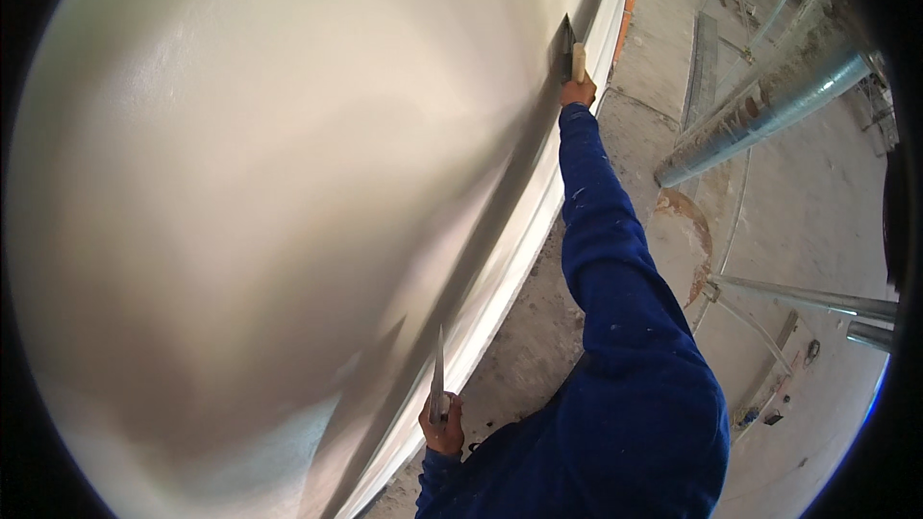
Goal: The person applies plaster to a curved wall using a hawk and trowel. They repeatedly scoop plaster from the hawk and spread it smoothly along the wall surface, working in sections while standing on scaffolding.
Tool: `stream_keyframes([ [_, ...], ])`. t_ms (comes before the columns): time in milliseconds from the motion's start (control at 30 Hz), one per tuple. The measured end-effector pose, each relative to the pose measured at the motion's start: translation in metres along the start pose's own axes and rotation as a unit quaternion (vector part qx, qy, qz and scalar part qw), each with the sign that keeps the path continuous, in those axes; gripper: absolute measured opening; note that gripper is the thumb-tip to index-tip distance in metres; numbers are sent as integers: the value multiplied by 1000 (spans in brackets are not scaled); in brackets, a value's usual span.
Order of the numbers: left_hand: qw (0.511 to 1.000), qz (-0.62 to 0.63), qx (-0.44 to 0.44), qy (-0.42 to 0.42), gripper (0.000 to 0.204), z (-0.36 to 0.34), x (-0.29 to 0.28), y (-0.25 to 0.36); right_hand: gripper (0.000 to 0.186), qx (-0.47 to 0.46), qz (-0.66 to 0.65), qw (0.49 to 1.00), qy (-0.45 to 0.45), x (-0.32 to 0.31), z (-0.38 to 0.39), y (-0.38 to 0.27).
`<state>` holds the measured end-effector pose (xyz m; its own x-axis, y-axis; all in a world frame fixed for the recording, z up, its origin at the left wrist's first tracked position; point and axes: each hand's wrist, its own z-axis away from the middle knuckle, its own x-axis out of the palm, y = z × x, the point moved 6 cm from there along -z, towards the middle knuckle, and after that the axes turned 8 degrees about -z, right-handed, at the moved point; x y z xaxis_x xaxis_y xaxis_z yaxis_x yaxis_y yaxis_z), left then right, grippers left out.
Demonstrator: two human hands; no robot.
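My right arm, in a blue sleeve, stretches far forward along a smooth pale plastered wall (317, 115). The right hand (578, 92) is closed round a plastering trowel with a light wooden handle (579, 60). Its dark blade (567, 37) is at the wall surface; whether it presses flat there I cannot tell. Low in the view, close to my body, my left hand (443, 430) grips a second trowel (438, 372). That one's narrow metal blade points upward beside the wall, seen nearly edge-on, and the fingers hide most of its handle.
Along the wall's right side runs a dusty concrete floor (519, 365). A large shiny metal duct (769, 120) slants across the right, and thinner metal pipes (808, 296) lie below it. An orange strip (630, 0) borders the wall's far end.
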<state>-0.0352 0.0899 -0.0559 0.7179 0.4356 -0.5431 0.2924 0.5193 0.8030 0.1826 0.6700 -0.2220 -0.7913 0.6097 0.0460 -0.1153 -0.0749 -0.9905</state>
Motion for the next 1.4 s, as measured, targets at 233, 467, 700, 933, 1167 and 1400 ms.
stream_keyframes([
  [233, 1000, 20, 15, 11, 16, 8, 1, 2, 37, -37, -3, 999, 20, -9, 60, 9],
  [467, 997, 54, 38, 28, 12, 21, -9, -4, 46, 19, -53, 998, 1, -24, 134, 27],
  [700, 997, 67, 32, 0, 14, 36, -17, -18, 55, 14, -64, 996, -60, -46, 217, 22],
  [933, 989, 125, 62, 41, 15, 52, -31, -30, 60, 0, -81, 992, -99, -73, 324, -10],
  [1167, 988, 105, 105, 31, 16, 62, -45, -16, 40, 94, -80, 975, -186, -121, 400, -16],
  [1400, 973, 205, 61, -89, 39, 73, -54, -1, 16, 162, -290, 919, -212, -198, 413, -89],
])
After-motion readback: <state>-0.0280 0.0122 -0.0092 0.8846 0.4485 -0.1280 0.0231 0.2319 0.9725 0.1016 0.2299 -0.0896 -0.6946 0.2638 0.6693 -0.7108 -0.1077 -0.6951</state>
